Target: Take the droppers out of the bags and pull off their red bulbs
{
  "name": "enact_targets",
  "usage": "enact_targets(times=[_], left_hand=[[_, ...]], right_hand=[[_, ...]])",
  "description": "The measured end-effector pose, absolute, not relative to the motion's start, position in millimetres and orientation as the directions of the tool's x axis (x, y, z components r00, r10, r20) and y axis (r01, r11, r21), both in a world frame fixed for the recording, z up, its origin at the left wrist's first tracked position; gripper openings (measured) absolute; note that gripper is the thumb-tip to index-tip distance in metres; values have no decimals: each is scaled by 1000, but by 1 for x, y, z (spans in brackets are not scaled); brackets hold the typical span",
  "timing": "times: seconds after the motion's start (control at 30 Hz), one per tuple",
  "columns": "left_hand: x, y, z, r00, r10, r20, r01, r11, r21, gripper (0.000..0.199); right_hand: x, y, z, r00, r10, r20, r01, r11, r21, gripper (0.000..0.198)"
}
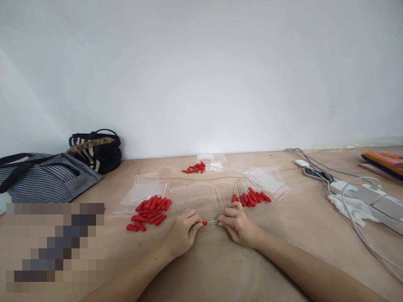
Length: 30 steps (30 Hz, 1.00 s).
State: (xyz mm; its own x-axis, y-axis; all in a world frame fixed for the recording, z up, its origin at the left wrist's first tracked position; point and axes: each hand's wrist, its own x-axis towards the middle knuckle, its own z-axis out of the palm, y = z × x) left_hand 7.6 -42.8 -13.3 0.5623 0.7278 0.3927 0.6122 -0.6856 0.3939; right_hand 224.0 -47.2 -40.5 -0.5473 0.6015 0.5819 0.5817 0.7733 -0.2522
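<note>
My left hand [186, 231] is closed around a red rubber dropper bulb [205, 223], whose end pokes out past the fingertips. From that end a thin glass dropper tube [213, 222] runs across to my right hand [236, 224], which pinches it. Whether the tube sits inside the bulb or only touches it is too small to tell. Just beyond the hands lies a row of loose glass tubes [193, 196]. A heap of red bulbs [153, 204] is to the left. At the right, several droppers with red bulbs [250, 196] are fanned out.
Plastic zip bags [267, 178] lie behind the droppers. Smaller red bulbs [197, 167] and short tubes [216, 167] sit near the wall. A striped bag [53, 178] and a black bag [103, 151] stand left. At right are a power strip [374, 199], cables and a phone [317, 174].
</note>
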Motion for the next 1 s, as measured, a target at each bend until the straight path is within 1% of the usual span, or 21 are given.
enact_targets(times=[0.13, 0.23, 0.3, 0.37, 0.47, 0.6, 0.67, 0.77, 0.83, 0.9, 0.93, 1.0], left_hand=[[-2, -41, -11, 467, 780, 417, 664, -621, 416, 21], [-6, -41, -10, 489, 771, 408, 631, -636, 445, 17], [-6, -42, -10, 507, 758, 410, 609, -652, 452, 16], [-5, -41, -11, 508, 748, 427, 604, -663, 443, 17], [-4, -41, -13, 504, 723, 473, 601, -687, 409, 18], [-6, -44, -15, 504, 674, 540, 604, -722, 338, 19], [-9, -48, -14, 501, 655, 566, 619, -728, 296, 20], [-23, -54, -10, 469, 643, 605, 675, -703, 224, 19], [-39, -55, -4, 403, 641, 653, 738, -650, 182, 16], [-61, -52, 2, 317, 658, 683, 805, -567, 173, 16], [-73, -50, 6, 285, 693, 663, 833, -521, 187, 17], [-96, -45, 13, 287, 775, 563, 855, -472, 214, 19]], right_hand=[[233, -49, -38, -468, 629, 621, 622, 733, -275, 28], [236, -48, -38, -351, 645, 679, 693, 667, -275, 23], [235, -46, -39, -228, 654, 721, 779, 567, -267, 22], [232, -41, -38, -113, 672, 732, 867, 427, -258, 21], [223, -29, -33, -20, 738, 675, 946, 233, -227, 21], [210, -9, -25, 27, 836, 547, 981, 83, -176, 27], [204, -1, -23, 40, 877, 480, 987, 41, -158, 31], [198, 5, -23, 37, 910, 412, 990, 24, -142, 32], [197, 5, -24, 34, 917, 398, 989, 27, -145, 30], [196, 3, -24, 32, 922, 386, 987, 32, -159, 28], [195, 3, -23, 31, 926, 377, 986, 34, -166, 27], [195, 2, -23, 28, 931, 365, 983, 39, -177, 26]])
